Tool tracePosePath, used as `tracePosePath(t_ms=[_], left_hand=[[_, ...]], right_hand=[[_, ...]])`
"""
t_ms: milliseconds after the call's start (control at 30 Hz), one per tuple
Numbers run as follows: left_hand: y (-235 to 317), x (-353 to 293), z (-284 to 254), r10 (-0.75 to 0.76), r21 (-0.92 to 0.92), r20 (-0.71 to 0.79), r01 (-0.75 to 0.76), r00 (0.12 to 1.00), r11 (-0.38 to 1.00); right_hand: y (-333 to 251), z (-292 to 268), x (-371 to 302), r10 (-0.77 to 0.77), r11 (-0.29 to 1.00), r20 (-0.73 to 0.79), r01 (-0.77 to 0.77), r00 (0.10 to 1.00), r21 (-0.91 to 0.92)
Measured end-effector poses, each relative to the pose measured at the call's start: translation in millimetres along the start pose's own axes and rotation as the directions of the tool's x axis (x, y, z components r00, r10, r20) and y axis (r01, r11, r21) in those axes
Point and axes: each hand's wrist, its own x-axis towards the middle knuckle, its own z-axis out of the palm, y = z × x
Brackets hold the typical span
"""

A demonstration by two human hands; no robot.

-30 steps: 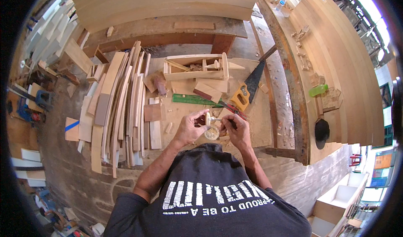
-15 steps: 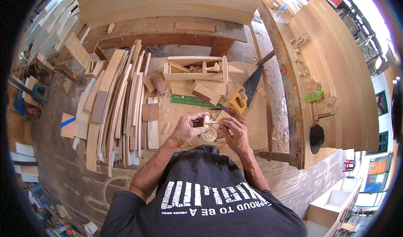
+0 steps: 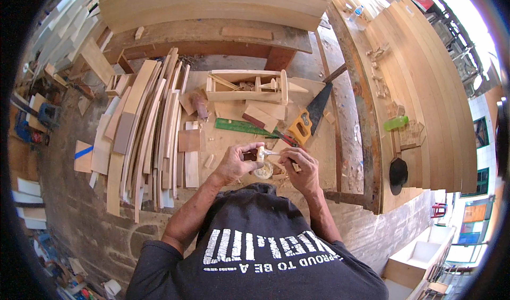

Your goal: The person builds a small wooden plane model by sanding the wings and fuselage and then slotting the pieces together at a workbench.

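Note:
Pinched between the thumb and fingers of my left hand is a small pale wooden piece, with white paste on its side. My right hand grips a thin stick whose whitish tip meets that piece; whether the tip has bristles cannot be made out. Just below the two hands stands a small round tub of cream-coloured paste, partly covered by my left fingers. Beyond them on the board lie a green ruler, a handsaw with a yellow handle and some wood offcuts.
A long wooden frame lies at the far side of the board. To the left, many wood strips are piled. A tall stack of planks rises at the right, with a green bottle and a black cap beside it.
My right hand has turned slightly, its fingers curling more around the stick. The stick's tip stays at the wooden piece. My left hand keeps its hold, and the whole view has shifted a little.

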Motion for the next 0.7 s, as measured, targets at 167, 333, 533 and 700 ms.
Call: tracePosePath(t_ms=[167, 333, 533, 700], left_hand=[[1, 0, 2, 0.012, 0.050, -0.014, -0.011, 1.000, 0.999], [-2, -2, 0, 0.020, 0.071, -0.013, -0.019, 1.000, 0.997], [-4, -1, -1, 0.066, 0.129, 0.008, -0.066, 0.998, 0.990], [2, -3, -1, 0.031, 0.128, -0.003, -0.031, 1.000, 0.991]], right_hand=[[-2, -3, -2, 0.012, 1.000, 0.015, -0.012, 1.000, -0.025], [-3, -4, 2, -0.028, 0.999, -0.032, 0.027, 0.999, -0.038], [-4, 6, 0, 0.048, 0.998, 0.001, -0.048, 0.999, 0.028], [-2, 3, 1, 0.063, 0.998, 0.045, -0.063, 0.997, 0.017]])
